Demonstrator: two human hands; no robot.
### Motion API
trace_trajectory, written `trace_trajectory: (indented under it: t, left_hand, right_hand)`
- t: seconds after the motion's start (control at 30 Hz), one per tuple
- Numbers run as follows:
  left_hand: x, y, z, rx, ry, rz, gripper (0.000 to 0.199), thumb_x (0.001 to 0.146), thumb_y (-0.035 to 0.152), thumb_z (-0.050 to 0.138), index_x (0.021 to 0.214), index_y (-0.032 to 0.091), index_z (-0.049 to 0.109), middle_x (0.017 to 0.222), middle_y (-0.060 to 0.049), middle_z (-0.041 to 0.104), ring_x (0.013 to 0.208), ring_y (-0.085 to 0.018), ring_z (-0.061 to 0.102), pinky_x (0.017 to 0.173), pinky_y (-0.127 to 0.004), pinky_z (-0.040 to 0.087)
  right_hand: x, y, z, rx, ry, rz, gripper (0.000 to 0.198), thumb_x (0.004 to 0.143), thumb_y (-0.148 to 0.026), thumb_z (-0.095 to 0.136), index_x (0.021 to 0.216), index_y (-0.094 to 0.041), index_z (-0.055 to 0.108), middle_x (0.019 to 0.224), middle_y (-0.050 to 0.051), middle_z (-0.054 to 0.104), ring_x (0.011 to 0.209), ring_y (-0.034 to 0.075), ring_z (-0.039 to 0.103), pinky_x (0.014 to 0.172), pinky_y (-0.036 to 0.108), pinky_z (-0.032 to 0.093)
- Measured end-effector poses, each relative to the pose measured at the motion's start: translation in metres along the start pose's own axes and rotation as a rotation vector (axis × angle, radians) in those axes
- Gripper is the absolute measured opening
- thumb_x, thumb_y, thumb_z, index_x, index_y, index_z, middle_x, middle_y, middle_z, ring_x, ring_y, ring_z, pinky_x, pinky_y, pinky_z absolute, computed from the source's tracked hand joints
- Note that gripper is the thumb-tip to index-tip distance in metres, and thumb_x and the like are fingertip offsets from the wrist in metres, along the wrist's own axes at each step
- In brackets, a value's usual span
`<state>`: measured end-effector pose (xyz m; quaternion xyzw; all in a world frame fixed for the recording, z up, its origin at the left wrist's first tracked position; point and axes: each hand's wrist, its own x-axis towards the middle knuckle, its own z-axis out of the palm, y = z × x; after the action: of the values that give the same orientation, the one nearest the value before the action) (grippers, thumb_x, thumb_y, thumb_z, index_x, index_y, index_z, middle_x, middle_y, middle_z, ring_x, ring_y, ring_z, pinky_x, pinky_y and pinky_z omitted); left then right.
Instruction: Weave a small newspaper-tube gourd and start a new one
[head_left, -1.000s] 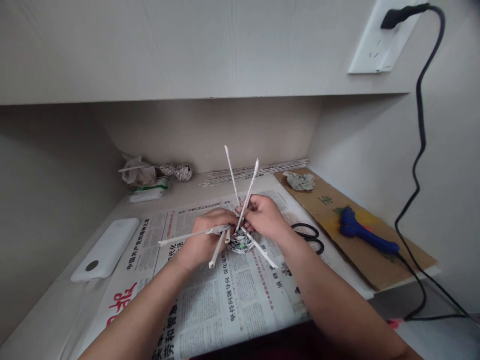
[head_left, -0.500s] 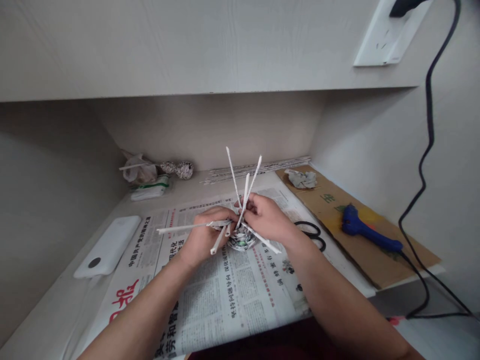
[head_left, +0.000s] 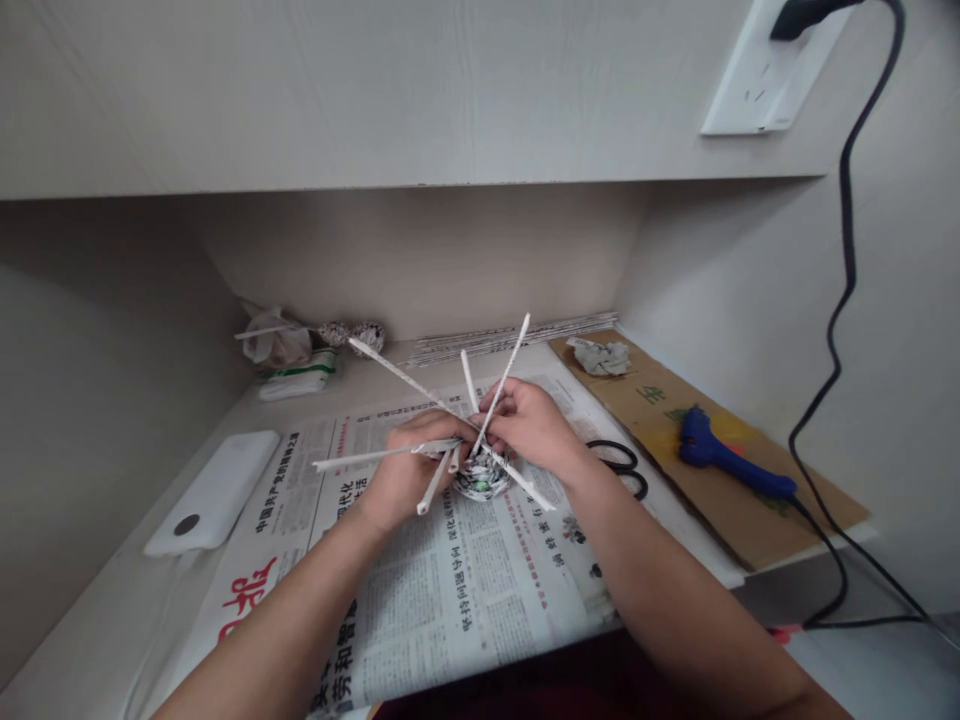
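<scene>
Between my hands is a small round woven newspaper piece [head_left: 482,478], with several rolled paper sticks [head_left: 508,368] poking out of it in different directions. My left hand [head_left: 421,458] is closed around its left side, where stick ends jut out to the left and toward me. On the far right side, my right hand [head_left: 526,420] pinches at the sticks close to the weave; its fingertips are partly hidden behind them. One long stick [head_left: 397,375] slants to the upper left across the top of the weave. Newspaper sheets [head_left: 420,600] lie beneath.
Black-handled scissors [head_left: 619,465] lie right of my right hand. A blue glue gun [head_left: 731,465] and a crumpled paper [head_left: 601,357] rest on a cardboard sheet [head_left: 765,535]. More paper sticks [head_left: 517,338] lie at the back. A white power bank [head_left: 214,493] is at left, under an overhanging panel [head_left: 420,110].
One long stick has swung from nearly upright over to the upper left. My right hand has shifted slightly at the weave; my left hand keeps its hold.
</scene>
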<state>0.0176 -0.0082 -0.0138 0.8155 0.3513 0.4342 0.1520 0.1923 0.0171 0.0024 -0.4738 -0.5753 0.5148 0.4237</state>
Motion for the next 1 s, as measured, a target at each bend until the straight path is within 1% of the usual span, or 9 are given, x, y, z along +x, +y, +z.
trace_trajectory:
  t: [0.07, 0.13, 0.27, 0.4, 0.5, 0.6, 0.73, 0.9, 1.0]
  left_hand:
    - [0.0, -0.001, 0.0, 0.0, 0.015, 0.01, 0.015, 0.079, 0.009, 0.058, 0.08, 0.02, 0.068, 0.077, -0.002, 0.069, 0.071, -0.014, 0.063, 0.07, -0.025, 0.047]
    - [0.0, -0.002, 0.0, -0.016, 0.033, 0.004, 0.016, 0.078, 0.007, 0.058, 0.08, 0.019, 0.068, 0.079, -0.002, 0.069, 0.073, -0.014, 0.064, 0.071, -0.025, 0.048]
    - [0.0, -0.003, 0.001, -0.036, 0.062, -0.039, 0.013, 0.077, 0.008, 0.059, 0.079, 0.019, 0.067, 0.082, -0.003, 0.07, 0.078, -0.016, 0.065, 0.075, -0.027, 0.049]
    - [0.001, 0.001, 0.0, -0.075, 0.018, -0.094, 0.014, 0.078, 0.007, 0.059, 0.079, 0.018, 0.067, 0.081, -0.002, 0.07, 0.077, -0.015, 0.065, 0.075, -0.026, 0.049]
    - [0.003, 0.006, -0.003, -0.109, -0.008, -0.117, 0.015, 0.078, 0.006, 0.058, 0.078, 0.018, 0.067, 0.08, -0.001, 0.07, 0.076, -0.013, 0.064, 0.074, -0.024, 0.049]
    - [0.005, 0.008, -0.005, -0.105, -0.019, -0.127, 0.016, 0.079, 0.006, 0.058, 0.079, 0.018, 0.068, 0.08, -0.001, 0.07, 0.076, -0.013, 0.064, 0.074, -0.024, 0.048]
    - [0.005, 0.006, -0.005, -0.107, -0.028, -0.156, 0.013, 0.079, 0.009, 0.06, 0.083, 0.018, 0.068, 0.083, -0.001, 0.071, 0.078, -0.014, 0.065, 0.076, -0.025, 0.048]
    - [0.005, 0.005, -0.002, -0.114, -0.034, -0.144, 0.013, 0.078, 0.007, 0.059, 0.078, 0.017, 0.067, 0.081, -0.002, 0.07, 0.077, -0.015, 0.064, 0.075, -0.025, 0.048]
    - [0.005, 0.005, -0.001, -0.109, -0.022, -0.17, 0.012, 0.078, 0.008, 0.059, 0.078, 0.017, 0.067, 0.08, -0.002, 0.07, 0.076, -0.015, 0.064, 0.074, -0.026, 0.048]
  right_hand:
    - [-0.001, -0.002, -0.001, -0.037, -0.018, -0.03, 0.019, 0.071, -0.025, 0.075, 0.073, -0.018, 0.057, 0.055, -0.005, 0.058, 0.045, 0.009, 0.056, 0.043, 0.019, 0.046]
    - [-0.003, -0.004, -0.005, -0.091, -0.082, -0.051, 0.012, 0.077, -0.027, 0.069, 0.073, -0.017, 0.062, 0.06, -0.002, 0.062, 0.052, 0.01, 0.059, 0.051, 0.02, 0.049]
    - [-0.003, -0.002, -0.012, -0.158, -0.198, -0.111, 0.004, 0.078, -0.019, 0.065, 0.082, -0.018, 0.067, 0.073, 0.0, 0.067, 0.063, 0.01, 0.061, 0.059, 0.021, 0.049]
    - [0.002, 0.007, -0.012, -0.016, -0.21, -0.112, 0.01, 0.074, -0.016, 0.066, 0.08, -0.019, 0.058, 0.067, -0.003, 0.062, 0.059, 0.011, 0.059, 0.055, 0.023, 0.047]
    - [0.005, 0.009, -0.009, 0.14, -0.177, -0.077, 0.016, 0.073, -0.018, 0.068, 0.078, -0.019, 0.052, 0.064, -0.005, 0.058, 0.055, 0.01, 0.056, 0.053, 0.023, 0.046]
    - [0.005, 0.008, -0.007, 0.219, -0.156, -0.027, 0.021, 0.071, -0.02, 0.07, 0.077, -0.019, 0.05, 0.064, -0.006, 0.056, 0.054, 0.009, 0.055, 0.053, 0.022, 0.045]
    - [0.009, 0.011, -0.003, 0.248, -0.161, -0.035, 0.024, 0.069, -0.025, 0.072, 0.078, -0.02, 0.05, 0.064, -0.006, 0.055, 0.051, 0.008, 0.052, 0.05, 0.021, 0.042]
    - [0.011, 0.014, 0.003, 0.262, -0.134, -0.12, 0.025, 0.07, -0.031, 0.072, 0.078, -0.021, 0.05, 0.064, -0.007, 0.054, 0.054, 0.009, 0.052, 0.051, 0.02, 0.041]
    - [0.007, 0.008, -0.004, 0.185, -0.213, -0.098, 0.017, 0.075, -0.029, 0.068, 0.082, -0.019, 0.056, 0.069, -0.004, 0.058, 0.058, 0.01, 0.054, 0.051, 0.021, 0.043]
